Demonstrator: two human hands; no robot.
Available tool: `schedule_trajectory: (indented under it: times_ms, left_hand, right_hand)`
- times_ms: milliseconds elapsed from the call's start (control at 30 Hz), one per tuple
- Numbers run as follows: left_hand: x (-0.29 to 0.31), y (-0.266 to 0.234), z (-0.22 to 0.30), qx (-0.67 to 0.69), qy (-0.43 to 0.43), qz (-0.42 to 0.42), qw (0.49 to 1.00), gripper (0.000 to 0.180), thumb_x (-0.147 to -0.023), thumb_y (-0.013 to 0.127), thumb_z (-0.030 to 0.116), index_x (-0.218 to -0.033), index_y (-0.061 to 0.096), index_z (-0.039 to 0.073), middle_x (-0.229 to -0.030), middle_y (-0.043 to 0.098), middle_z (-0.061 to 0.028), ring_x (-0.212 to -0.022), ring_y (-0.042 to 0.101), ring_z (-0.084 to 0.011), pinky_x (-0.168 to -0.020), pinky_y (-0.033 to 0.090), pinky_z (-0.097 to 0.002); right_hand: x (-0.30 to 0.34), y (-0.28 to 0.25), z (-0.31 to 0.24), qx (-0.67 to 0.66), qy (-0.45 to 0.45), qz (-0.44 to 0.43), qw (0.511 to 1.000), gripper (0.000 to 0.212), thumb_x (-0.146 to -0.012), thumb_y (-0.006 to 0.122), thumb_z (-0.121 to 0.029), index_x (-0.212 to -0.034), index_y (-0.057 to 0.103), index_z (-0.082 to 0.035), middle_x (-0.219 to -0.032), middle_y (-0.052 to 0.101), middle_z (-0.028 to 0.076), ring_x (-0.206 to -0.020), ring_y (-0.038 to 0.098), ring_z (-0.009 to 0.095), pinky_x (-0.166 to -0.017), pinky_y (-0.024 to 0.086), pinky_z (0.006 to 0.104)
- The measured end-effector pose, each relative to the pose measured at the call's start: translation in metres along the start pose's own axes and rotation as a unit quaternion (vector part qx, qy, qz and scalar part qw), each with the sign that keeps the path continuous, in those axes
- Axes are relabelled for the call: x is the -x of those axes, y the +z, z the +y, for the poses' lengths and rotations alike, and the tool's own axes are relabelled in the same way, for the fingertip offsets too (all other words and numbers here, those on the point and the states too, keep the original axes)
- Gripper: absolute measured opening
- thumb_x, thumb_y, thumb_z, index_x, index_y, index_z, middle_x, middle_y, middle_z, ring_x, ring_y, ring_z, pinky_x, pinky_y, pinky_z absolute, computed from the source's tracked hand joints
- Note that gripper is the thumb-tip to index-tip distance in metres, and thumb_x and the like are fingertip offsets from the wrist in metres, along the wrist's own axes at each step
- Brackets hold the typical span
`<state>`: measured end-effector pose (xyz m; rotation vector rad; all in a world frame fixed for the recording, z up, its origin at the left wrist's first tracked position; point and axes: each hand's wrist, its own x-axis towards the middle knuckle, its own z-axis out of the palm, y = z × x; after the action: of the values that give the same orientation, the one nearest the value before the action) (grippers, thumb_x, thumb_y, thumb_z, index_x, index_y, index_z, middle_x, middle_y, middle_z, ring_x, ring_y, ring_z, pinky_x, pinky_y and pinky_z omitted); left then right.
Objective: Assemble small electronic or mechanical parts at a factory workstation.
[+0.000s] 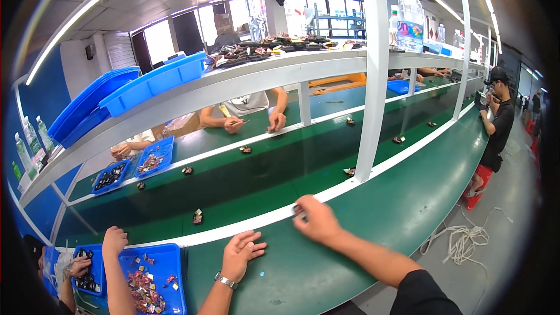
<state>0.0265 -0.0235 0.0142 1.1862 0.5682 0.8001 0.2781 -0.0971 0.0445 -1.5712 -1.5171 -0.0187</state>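
My right hand (318, 219) reaches to the white rail (262, 221) along the belt's near edge. Its fingers are closed on a small dark reddish component (299, 210), mostly covered by them. My left hand (240, 253), with a metal watch on the wrist, hovers over the green worktop (326, 262). Its fingers are stretched out and nothing is in them. A tiny light-blue scrap (262, 273) lies on the worktop just below that hand. On the green belt (274, 184) beyond the rail sit several small dark assemblies, the nearest a red-and-black one (198, 217).
At lower left, a co-worker's arm (116, 256) crosses a blue tray (182, 283) of small reddish parts, beside a blue tray of black parts (87, 283). A white post (371, 81) rises beyond my right hand. Co-workers' hands (277, 119) work across the belt. Overhead, a shelf (245, 81) carries bins.
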Motion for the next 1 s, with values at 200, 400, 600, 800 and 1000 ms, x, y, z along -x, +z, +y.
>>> schedule_trajectory:
  times_ms: [200,400,600,800,1000]
  left_hand:
    - [0.0,0.011,0.006,-0.051,-0.01,-0.006,0.999,0.023,-0.094,0.051,0.002,-0.116,0.053,-0.007,-0.119,0.061,-0.0227,-0.098,0.067,-0.0311,-0.083,0.057,-0.036]
    - [-0.001,0.008,0.007,-0.061,-0.013,0.004,0.998,0.021,-0.093,0.05,-0.001,-0.113,0.055,-0.007,-0.114,0.063,-0.0214,-0.094,0.068,-0.0277,-0.08,0.058,-0.0333]
    - [0.002,0.005,0.005,-0.074,-0.012,0.014,0.997,0.019,-0.094,0.05,0.001,-0.111,0.055,-0.006,-0.111,0.064,-0.0222,-0.09,0.069,-0.0284,-0.077,0.058,-0.0342]
    - [-0.002,0.01,-0.001,-0.072,-0.017,0.013,0.997,0.018,-0.094,0.05,0.001,-0.109,0.056,-0.005,-0.107,0.065,-0.0231,-0.086,0.069,-0.0288,-0.074,0.058,-0.0348]
    - [0.001,0.007,0.002,-0.08,-0.018,0.016,0.997,0.018,-0.093,0.051,0.0,-0.108,0.056,-0.007,-0.105,0.066,-0.023,-0.087,0.069,-0.0272,-0.075,0.058,-0.0331]
  right_hand:
    - [0.032,-0.107,0.119,0.176,0.133,0.087,0.972,0.037,-0.071,0.068,-0.008,-0.106,0.055,-0.001,-0.097,0.06,0.017,-0.092,0.061,0.036,-0.081,0.049,0.0419]
    - [0.019,-0.153,0.163,0.141,0.192,0.102,0.966,0.036,-0.077,0.061,-0.015,-0.11,0.062,0.001,-0.108,0.065,0.017,-0.097,0.063,0.03,-0.089,0.049,0.0384]
    - [-0.05,-0.154,0.228,0.039,0.274,0.04,0.96,0.028,-0.078,0.061,-0.014,-0.102,0.068,-0.002,-0.098,0.07,0.016,-0.095,0.067,0.03,-0.085,0.051,0.0373]
    - [-0.084,-0.158,0.3,0.208,0.143,-0.163,0.954,0.037,-0.07,0.076,-0.016,-0.105,0.07,-0.009,-0.104,0.07,0.012,-0.099,0.066,0.029,-0.087,0.051,0.0394]
    - [-0.076,-0.158,0.253,-0.07,0.227,-0.055,0.97,0.031,-0.077,0.066,0.0,-0.108,0.065,0.004,-0.098,0.07,0.014,-0.086,0.067,0.022,-0.076,0.053,0.0338]
